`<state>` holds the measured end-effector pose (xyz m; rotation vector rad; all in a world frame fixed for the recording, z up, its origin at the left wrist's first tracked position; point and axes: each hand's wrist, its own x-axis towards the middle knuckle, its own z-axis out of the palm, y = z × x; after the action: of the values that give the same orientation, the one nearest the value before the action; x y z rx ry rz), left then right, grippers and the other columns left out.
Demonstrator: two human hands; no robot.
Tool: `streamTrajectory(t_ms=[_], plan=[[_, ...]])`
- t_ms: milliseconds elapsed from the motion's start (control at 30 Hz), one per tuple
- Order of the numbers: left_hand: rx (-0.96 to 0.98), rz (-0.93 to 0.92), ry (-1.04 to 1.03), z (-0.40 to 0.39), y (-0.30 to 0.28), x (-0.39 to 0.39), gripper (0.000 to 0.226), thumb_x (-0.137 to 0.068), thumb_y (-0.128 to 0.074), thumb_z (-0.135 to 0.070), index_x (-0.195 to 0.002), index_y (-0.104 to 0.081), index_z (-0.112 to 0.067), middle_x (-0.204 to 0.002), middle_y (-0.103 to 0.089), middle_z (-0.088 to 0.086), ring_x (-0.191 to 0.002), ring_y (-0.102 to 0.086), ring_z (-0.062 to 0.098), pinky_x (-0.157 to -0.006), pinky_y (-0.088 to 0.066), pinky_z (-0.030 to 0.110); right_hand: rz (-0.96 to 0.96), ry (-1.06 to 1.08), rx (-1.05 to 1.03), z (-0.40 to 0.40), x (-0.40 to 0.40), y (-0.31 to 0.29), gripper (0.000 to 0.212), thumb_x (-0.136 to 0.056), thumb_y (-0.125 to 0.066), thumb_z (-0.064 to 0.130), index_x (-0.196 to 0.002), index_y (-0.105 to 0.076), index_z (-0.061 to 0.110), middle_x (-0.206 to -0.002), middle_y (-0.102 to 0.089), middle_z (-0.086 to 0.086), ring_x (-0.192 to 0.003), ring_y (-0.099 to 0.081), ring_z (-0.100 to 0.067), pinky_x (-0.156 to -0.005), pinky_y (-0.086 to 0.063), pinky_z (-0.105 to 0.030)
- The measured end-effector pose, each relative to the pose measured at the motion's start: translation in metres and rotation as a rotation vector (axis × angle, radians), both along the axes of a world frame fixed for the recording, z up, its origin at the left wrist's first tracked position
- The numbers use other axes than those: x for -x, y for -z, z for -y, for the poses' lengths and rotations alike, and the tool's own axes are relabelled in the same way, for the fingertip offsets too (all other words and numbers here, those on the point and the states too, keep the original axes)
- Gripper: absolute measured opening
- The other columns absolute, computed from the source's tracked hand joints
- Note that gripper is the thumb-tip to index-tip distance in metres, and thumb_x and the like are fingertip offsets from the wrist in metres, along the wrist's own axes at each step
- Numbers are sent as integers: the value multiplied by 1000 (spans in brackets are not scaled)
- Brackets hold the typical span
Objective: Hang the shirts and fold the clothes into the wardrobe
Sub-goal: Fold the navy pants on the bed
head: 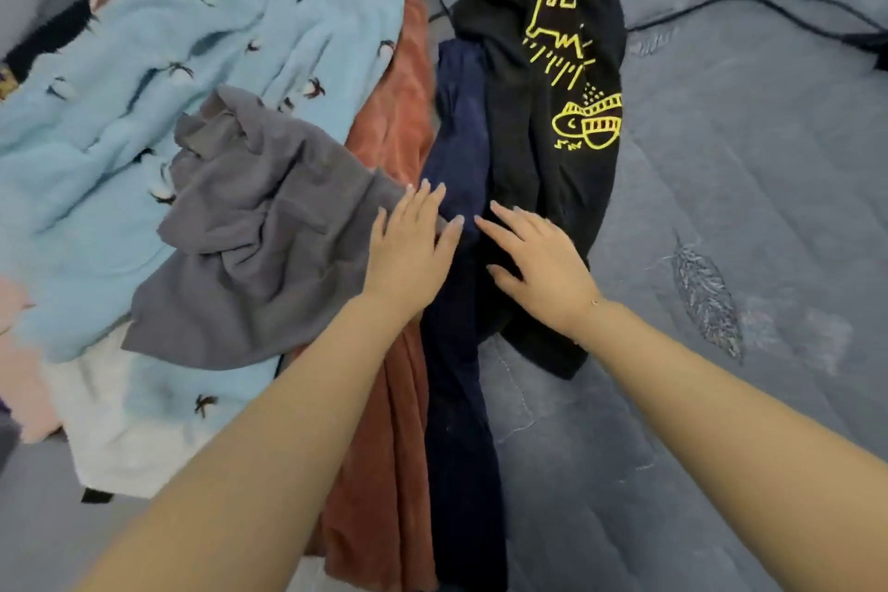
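Both hands flat, fingers straight, nothing grasped. Left hand (408,245) and right hand (538,260) press the navy garment (456,149) on the bed (745,159). Likely smoothing it for folding.

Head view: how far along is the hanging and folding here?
Done: nothing visibly; no wardrobe or hanger in view. In hand: both open hands, left and right, reach onto the navy garment. Left: the crumpled grey top, light-blue fleece, rust garment and black printed shirt.

Head-worn view, close, steeply down over clothes-strewn bed (721,159)
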<state>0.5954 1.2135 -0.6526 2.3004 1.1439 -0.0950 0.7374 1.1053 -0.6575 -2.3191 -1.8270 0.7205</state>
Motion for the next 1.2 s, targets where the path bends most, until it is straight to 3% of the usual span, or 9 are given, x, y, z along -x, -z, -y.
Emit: streamTrajectory(t_ms=[200,333,467,567,767,900,967,1067,1200], plan=[[-216,-207,-27,-37,2,33,35,-85,-59,-20,-118,-60,-33,-130,-53,-8,-127,-38,17,-99,-25,41,142,205,80,24,-18,13,53,-84,-47,-7,-131,-59,15,-126,-51,-6,-110,-43,-28,-72,-44,-35],[-47,-488,57,-52,-17,43,39,-84,-53,-36,-122,-62,-35,-144,-42,-8,-133,-31,19,-105,-21,46,86,242,132,29,-28,8,49,-85,-47,-2,-130,-60,16,-127,-51,-1,-113,-42,-24,-74,-45,-32],[53,-107,-180,-61,-20,-7,63,-77,-52,-63,-129,-55,-28,-131,-57,-1,-126,-47,25,-101,-30,46,-155,363,136,30,-23,4,46,-88,-56,10,-134,-56,11,-135,-48,-3,-125,-38,-24,-104,-34,-28],[290,61,-203,-53,-1,-48,84,-84,-67,-50,-149,-29,-14,-144,-48,7,-131,-46,28,-104,-40,39,-368,541,60,38,-14,2,45,-89,-56,6,-134,-55,11,-141,-45,0,-134,-36,-17,-107,-25,-18],[667,673,-405,-37,-30,-50,9,-93,-59,-12,-95,-66,-8,-89,-65,7,-86,-59,16,-79,-48,32,-615,793,-242,52,-4,-27,29,-95,-52,2,-118,-65,14,-126,-59,5,-120,-52,-6,-99,-36,-11],[952,627,-160,17,-87,-2,14,-88,-65,-12,-97,-74,-17,-93,-73,1,-91,-68,13,-81,-55,24,-906,977,-438,27,-6,-74,18,-92,-58,38,-99,-70,26,-99,-71,2,-96,-65,-5,-80,-50,-21],[1036,482,-85,54,-93,20,14,-90,-63,-3,-102,-71,-4,-93,-70,6,-90,-65,15,-82,-52,29,-1011,1038,-295,10,-17,-89,50,-76,-65,62,-112,-65,26,-105,-69,2,-97,-65,-7,-78,-51,-25],[1067,360,-108,92,-89,39,17,-91,-61,0,-105,-64,8,-91,-65,11,-89,-59,17,-80,-48,31,-476,656,180,4,-17,-82,95,-69,-77,57,-145,-32,22,-135,-46,-3,-123,-50,-22,-97,-45,-38],[1266,273,-354,112,-76,49,20,-94,-59,-19,-113,-66,-14,-104,-73,-2,-97,-68,13,-84,-54,23,-136,465,311,34,0,-48,56,-83,-69,22,-134,-45,14,-131,-42,-11,-112,-53,-35,-84,-45,-38]])
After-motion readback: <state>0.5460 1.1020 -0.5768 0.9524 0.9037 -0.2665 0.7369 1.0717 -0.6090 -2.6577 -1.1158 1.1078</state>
